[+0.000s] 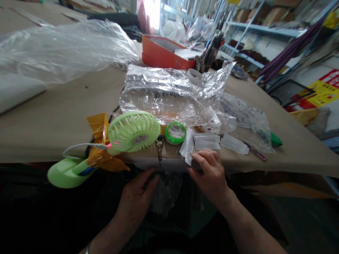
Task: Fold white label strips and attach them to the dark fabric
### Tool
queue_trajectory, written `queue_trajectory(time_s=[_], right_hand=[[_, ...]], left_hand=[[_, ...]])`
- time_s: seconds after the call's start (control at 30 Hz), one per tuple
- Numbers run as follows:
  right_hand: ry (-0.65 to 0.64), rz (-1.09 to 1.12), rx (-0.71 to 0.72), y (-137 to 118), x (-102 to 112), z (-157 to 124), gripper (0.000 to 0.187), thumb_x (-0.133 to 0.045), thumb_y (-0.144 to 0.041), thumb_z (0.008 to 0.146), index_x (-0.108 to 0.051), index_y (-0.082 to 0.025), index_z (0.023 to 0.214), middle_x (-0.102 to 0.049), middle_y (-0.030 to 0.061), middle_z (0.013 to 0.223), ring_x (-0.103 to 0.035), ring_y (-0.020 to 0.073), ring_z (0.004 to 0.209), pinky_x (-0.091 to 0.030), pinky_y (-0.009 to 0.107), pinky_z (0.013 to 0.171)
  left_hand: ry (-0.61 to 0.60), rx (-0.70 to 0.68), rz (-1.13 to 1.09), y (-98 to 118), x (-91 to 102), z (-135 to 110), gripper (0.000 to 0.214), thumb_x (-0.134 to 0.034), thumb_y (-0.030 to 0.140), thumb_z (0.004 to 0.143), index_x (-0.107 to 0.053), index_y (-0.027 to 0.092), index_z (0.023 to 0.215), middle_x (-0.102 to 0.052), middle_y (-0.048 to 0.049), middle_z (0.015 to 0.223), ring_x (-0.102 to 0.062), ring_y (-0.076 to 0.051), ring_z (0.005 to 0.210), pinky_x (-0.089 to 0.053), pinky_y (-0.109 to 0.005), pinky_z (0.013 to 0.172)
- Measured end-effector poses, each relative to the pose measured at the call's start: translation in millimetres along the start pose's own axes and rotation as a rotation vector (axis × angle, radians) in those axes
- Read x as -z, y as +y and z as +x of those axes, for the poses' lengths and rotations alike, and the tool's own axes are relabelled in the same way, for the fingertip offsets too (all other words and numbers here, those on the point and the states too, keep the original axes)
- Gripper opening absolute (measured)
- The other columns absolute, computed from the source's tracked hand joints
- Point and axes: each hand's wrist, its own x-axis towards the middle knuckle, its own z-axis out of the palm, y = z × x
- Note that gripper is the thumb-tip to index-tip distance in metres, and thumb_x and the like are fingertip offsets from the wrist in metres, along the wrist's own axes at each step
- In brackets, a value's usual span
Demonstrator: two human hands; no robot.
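My right hand (210,174) is at the table's front edge, thumb and forefinger apart. Its forefinger is at the lower end of a fanned stack of white printed label strips (187,143). My left hand (139,194) is below the edge, thumb and forefinger slightly apart with nothing visible between them; its other fingers are hidden. Beside it, a crumpled clear plastic bag (166,194) lies in shadow. Further white labels (207,141) and another small pile of labels (234,144) lie on the table. A round green tub (175,133) with whitish contents stands left of the strips.
A light green fan (134,132) with a cable and brown tape (99,155) overhangs the edge at left. Keys (159,146) lie beside it. Clear plastic packaging (164,102), a tape roll (194,76) and an orange box (164,58) are behind. Tweezers (256,152) lie right.
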Motion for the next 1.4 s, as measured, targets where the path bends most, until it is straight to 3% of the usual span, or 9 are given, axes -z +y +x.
queue_trajectory(time_s=[0.2, 0.4, 0.53, 0.73, 0.97, 1.1, 1.2, 1.3, 1.4], right_hand=[[0.029, 0.038, 0.077, 11.2, -6.6, -1.3, 0.013, -0.055, -0.013, 0.086, -0.066, -0.020, 0.091, -0.067, 0.0048, 0.087, -0.059, 0.0192, 0.090, -0.049, 0.037, 0.083], [0.037, 0.079, 0.062, 12.4, -1.9, -7.9, 0.007, -0.061, -0.015, 0.083, -0.064, -0.020, 0.079, -0.066, 0.0037, 0.079, -0.058, 0.0193, 0.085, -0.050, 0.036, 0.079], [0.056, 0.095, 0.075, 11.7, -0.4, -6.6, 0.004, -0.062, -0.017, 0.083, -0.065, -0.019, 0.084, -0.068, 0.0039, 0.081, -0.058, 0.0187, 0.085, -0.051, 0.036, 0.079], [0.101, 0.086, 0.105, 0.6, 12.4, -14.3, 0.008, -0.063, -0.012, 0.082, -0.065, -0.019, 0.087, -0.068, 0.0049, 0.084, -0.057, 0.0202, 0.089, -0.050, 0.037, 0.078], [-0.051, 0.159, 0.210, -24.6, 24.9, -35.6, 0.009, -0.063, -0.014, 0.080, -0.064, -0.018, 0.087, -0.068, 0.0037, 0.088, -0.058, 0.0215, 0.093, -0.047, 0.041, 0.088], [-0.069, 0.140, 0.147, -3.2, 31.9, -20.4, 0.024, -0.052, -0.022, 0.088, -0.059, -0.015, 0.110, -0.066, 0.0091, 0.096, -0.057, 0.0235, 0.098, -0.049, 0.041, 0.087], [-0.130, -0.129, 0.004, 20.1, 33.6, -1.7, 0.035, -0.053, -0.026, 0.088, -0.055, -0.013, 0.121, -0.062, 0.0129, 0.110, -0.052, 0.0280, 0.108, -0.046, 0.046, 0.094], [-0.261, -0.314, -0.016, 32.6, 30.2, 6.5, 0.041, -0.060, -0.030, 0.084, -0.055, -0.012, 0.122, -0.060, 0.0136, 0.118, -0.050, 0.0314, 0.110, -0.045, 0.049, 0.094], [-0.219, -0.335, 0.011, 37.6, 25.6, 1.8, 0.026, -0.059, -0.024, 0.085, -0.063, -0.015, 0.109, -0.065, 0.0105, 0.111, -0.054, 0.0284, 0.104, -0.046, 0.046, 0.092]], left_hand=[[-0.119, 0.029, -0.092, 0.6, -13.2, -11.0, 0.013, -0.061, 0.028, 0.072, -0.073, 0.023, 0.074, -0.075, -0.0007, 0.075, -0.068, -0.021, 0.075, -0.052, -0.027, 0.069], [-0.341, 0.053, -0.212, 38.1, -25.9, -13.9, 0.015, -0.059, 0.024, 0.076, -0.070, 0.019, 0.067, -0.069, -0.0007, 0.064, -0.060, -0.016, 0.065, -0.045, -0.023, 0.062], [-0.448, 0.217, -0.454, 57.0, -37.5, -12.7, 0.014, -0.062, 0.025, 0.077, -0.069, 0.015, 0.070, -0.068, -0.0031, 0.067, -0.058, -0.014, 0.065, -0.045, -0.024, 0.064], [-0.600, 0.443, -0.875, 58.3, -50.8, -11.9, 0.029, -0.062, 0.039, 0.080, -0.068, 0.011, 0.082, -0.069, -0.0079, 0.078, -0.062, -0.015, 0.071, -0.048, -0.028, 0.071], [-0.588, 0.500, -0.958, 59.2, -59.5, -10.3, 0.018, -0.071, 0.028, 0.074, -0.066, 0.011, 0.073, -0.062, -0.0001, 0.064, -0.052, -0.006, 0.054, -0.039, -0.016, 0.051], [-0.541, 0.536, -0.786, 56.7, -60.1, -11.7, 0.018, -0.072, 0.029, 0.071, -0.065, 0.012, 0.072, -0.064, -0.0011, 0.059, -0.056, -0.009, 0.051, -0.043, -0.020, 0.051], [-0.543, 0.537, -0.684, 53.1, -60.1, -13.5, 0.018, -0.069, 0.031, 0.073, -0.064, 0.013, 0.075, -0.067, -0.0029, 0.060, -0.060, -0.013, 0.054, -0.046, -0.024, 0.055], [-0.530, 0.557, -0.664, 48.8, -60.9, -15.0, 0.016, -0.069, 0.028, 0.073, -0.063, 0.014, 0.077, -0.069, -0.0033, 0.063, -0.062, -0.013, 0.057, -0.048, -0.024, 0.057], [-0.530, 0.577, -0.643, 45.2, -61.8, -15.9, 0.013, -0.069, 0.025, 0.073, -0.063, 0.014, 0.077, -0.070, -0.0035, 0.066, -0.062, -0.012, 0.059, -0.049, -0.024, 0.059]])
